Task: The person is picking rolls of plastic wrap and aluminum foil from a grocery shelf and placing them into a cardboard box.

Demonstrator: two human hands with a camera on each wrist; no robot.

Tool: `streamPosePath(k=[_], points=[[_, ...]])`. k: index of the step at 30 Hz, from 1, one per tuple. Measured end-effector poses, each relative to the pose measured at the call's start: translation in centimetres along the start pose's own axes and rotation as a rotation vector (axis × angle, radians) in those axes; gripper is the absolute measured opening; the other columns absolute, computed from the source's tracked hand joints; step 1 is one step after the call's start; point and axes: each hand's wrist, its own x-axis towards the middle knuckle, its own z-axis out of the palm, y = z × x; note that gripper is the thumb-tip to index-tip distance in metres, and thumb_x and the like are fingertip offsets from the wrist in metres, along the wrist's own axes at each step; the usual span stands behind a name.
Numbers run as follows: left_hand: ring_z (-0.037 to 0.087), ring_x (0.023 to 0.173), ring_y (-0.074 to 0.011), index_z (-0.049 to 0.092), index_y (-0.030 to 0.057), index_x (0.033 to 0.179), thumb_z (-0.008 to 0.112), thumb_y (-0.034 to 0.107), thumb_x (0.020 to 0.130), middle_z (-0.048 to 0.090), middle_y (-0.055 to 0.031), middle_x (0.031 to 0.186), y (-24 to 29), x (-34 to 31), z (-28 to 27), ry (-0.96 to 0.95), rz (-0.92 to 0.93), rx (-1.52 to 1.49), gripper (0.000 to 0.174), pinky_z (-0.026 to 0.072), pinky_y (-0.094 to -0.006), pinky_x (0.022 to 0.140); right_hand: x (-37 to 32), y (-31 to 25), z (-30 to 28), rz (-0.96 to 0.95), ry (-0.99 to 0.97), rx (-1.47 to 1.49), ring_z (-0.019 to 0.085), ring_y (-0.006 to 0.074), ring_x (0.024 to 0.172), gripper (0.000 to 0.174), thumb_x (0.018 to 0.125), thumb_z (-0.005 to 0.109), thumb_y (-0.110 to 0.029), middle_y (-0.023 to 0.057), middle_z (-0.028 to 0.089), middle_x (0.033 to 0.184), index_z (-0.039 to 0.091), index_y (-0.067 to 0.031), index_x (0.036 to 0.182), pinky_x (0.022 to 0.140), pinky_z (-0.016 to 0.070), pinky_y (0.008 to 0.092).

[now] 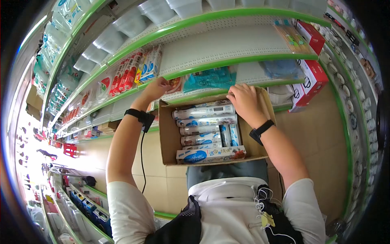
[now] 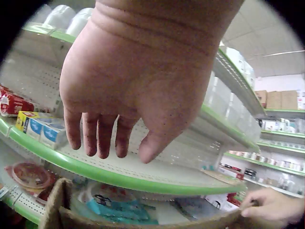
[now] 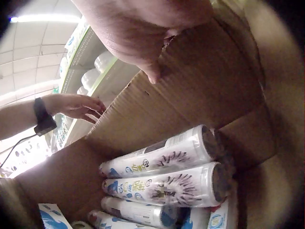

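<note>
An open cardboard box (image 1: pixel 168 134) stands in front of the person's torso. Inside lie several clear-wrapped white rolls with blue print (image 1: pixel 206 111), some crosswise and a few lengthwise, plus a long printed carton (image 1: pixel 211 154) along the near side. At the box's far right corner the right hand (image 1: pixel 245 105) grips the cardboard rim, its thumb (image 3: pixel 152 74) on the inner face. Nothing is in the left hand (image 2: pixel 133 81), which hangs with fingers loosely extended before the shelf edge, beyond the box's far left corner. Blue-and-white cartons (image 1: pixel 151 65) stand on the shelf near it.
A green-edged shelf (image 1: pixel 203 46) runs across ahead, with red-wrapped rolls (image 1: pixel 128 71) at left and wooden sticks in packs (image 1: pixel 290 36) at right. Teal packages (image 1: pixel 209 78) lie on the shelf below. Red boxes (image 1: pixel 310 79) stick out at right. Clear plastic tubs (image 1: pixel 156 10) line the upper shelf.
</note>
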Motion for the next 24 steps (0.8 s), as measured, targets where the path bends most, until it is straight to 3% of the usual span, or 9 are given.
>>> streamPosePath(k=[2, 4, 5, 8, 9, 13, 16, 20, 24], points=[[0.071, 0.094, -0.0227, 0.067, -0.0034, 0.121, 0.075, 0.029, 0.089, 0.074, -0.0154, 0.102, -2.7, 2.3, -1.0, 0.078, -0.066, -0.018, 0.046, 0.0559, -0.0347, 0.081, 0.0, -0.1, -0.1, 0.016, 0.009, 0.003, 0.059, 0.0274, 0.095, 0.012, 0.087, 0.077, -0.021, 0.0026, 0.066, 0.091, 0.068, -0.0119, 0.089, 0.085, 0.04, 0.0429], [0.071, 0.096, -0.0245, 0.06, -0.0069, 0.134, 0.076, 0.028, 0.086, 0.072, -0.0194, 0.113, -6.6, 5.1, -1.5, 0.127, -0.126, -0.134, 0.062, 0.0567, -0.0335, 0.084, 0.0, -0.1, -0.1, 0.009, 0.018, -0.002, 0.059, 0.0271, 0.094, 0.013, 0.086, 0.078, -0.02, 0.0021, 0.066, 0.091, 0.068, -0.012, 0.089, 0.084, 0.0403, 0.0422], [0.055, 0.136, -0.0342, 0.047, -0.0079, 0.149, 0.073, 0.034, 0.09, 0.058, -0.0243, 0.146, -8.9, 6.7, -2.0, 0.031, -0.211, -0.152, 0.077, 0.0427, -0.0397, 0.113, 0.1, 0.0, -0.1, 0.018, 0.011, 0.006, 0.059, 0.027, 0.094, 0.013, 0.086, 0.078, -0.019, 0.0019, 0.066, 0.091, 0.068, -0.0121, 0.089, 0.084, 0.0405, 0.042], [0.052, 0.141, -0.0353, 0.045, -0.0055, 0.152, 0.073, 0.034, 0.091, 0.054, -0.0255, 0.151, -13.4, 10.1, -2.1, 0.147, -0.179, -0.044, 0.078, 0.0401, -0.0398, 0.116, 0.7, 0.2, -0.1, 0.044, -0.013, 0.002, 0.059, 0.0268, 0.093, 0.012, 0.086, 0.078, -0.017, 0.0015, 0.066, 0.092, 0.068, -0.012, 0.09, 0.084, 0.0408, 0.0415], [0.051, 0.142, -0.036, 0.043, -0.0043, 0.154, 0.073, 0.033, 0.091, 0.053, -0.0257, 0.152, -11.5, 9.6, -2.8, 0.164, -0.241, -0.014, 0.079, 0.04, -0.0405, 0.117, 0.9, 0.3, 0.0, 0.05, -0.021, -0.003, 0.059, 0.0267, 0.093, 0.012, 0.086, 0.078, -0.017, 0.0014, 0.067, 0.092, 0.068, -0.0119, 0.09, 0.085, 0.0409, 0.0415], [0.054, 0.139, -0.0389, 0.047, -0.0037, 0.151, 0.076, 0.038, 0.087, 0.054, -0.0298, 0.149, -19.2, 15.7, -2.6, 0.2, -0.149, 0.076, 0.081, 0.0422, -0.0412, 0.115, 2.2, 0.9, 0.4, 0.069, -0.036, -0.01, 0.059, 0.0265, 0.093, 0.011, 0.086, 0.077, -0.017, 0.0013, 0.067, 0.092, 0.069, -0.0115, 0.091, 0.086, 0.0411, 0.0411], [0.053, 0.138, -0.0418, 0.047, -0.0049, 0.15, 0.077, 0.043, 0.085, 0.053, -0.0334, 0.148, -18.1, 16.6, -2.8, 0.16, -0.289, 0.17, 0.087, 0.0435, -0.0424, 0.114, 3.0, 1.4, 0.9, 0.107, -0.062, -0.008, 0.059, 0.026, 0.092, 0.011, 0.087, 0.076, -0.017, 0.0016, 0.067, 0.091, 0.069, -0.0102, 0.092, 0.086, 0.0407, 0.041], [0.049, 0.137, -0.0515, 0.056, 0.0032, 0.143, 0.077, 0.044, 0.081, 0.053, -0.0365, 0.144, -15.6, 16.7, -1.0, 0.293, -0.31, 0.436, 0.077, 0.0444, -0.0513, 0.113, 3.8, 1.4, 1.5, 0.122, -0.085, -0.001, 0.06, 0.0263, 0.092, 0.011, 0.087, 0.076, -0.017, 0.0018, 0.067, 0.091, 0.069, -0.0098, 0.092, 0.087, 0.0403, 0.0408], [0.046, 0.137, -0.0547, 0.06, 0.0044, 0.133, 0.076, 0.041, 0.079, 0.049, -0.0387, 0.145, -15.4, 16.7, -1.1, 0.277, -0.21, 0.398, 0.067, 0.0463, -0.054, 0.109, 4.1, 1.5, 2.0, 0.114, -0.098, -0.013, 0.059, 0.0273, 0.092, 0.011, 0.086, 0.077, -0.017, 0.0019, 0.066, 0.091, 0.069, -0.0114, 0.092, 0.086, 0.0405, 0.0424]])
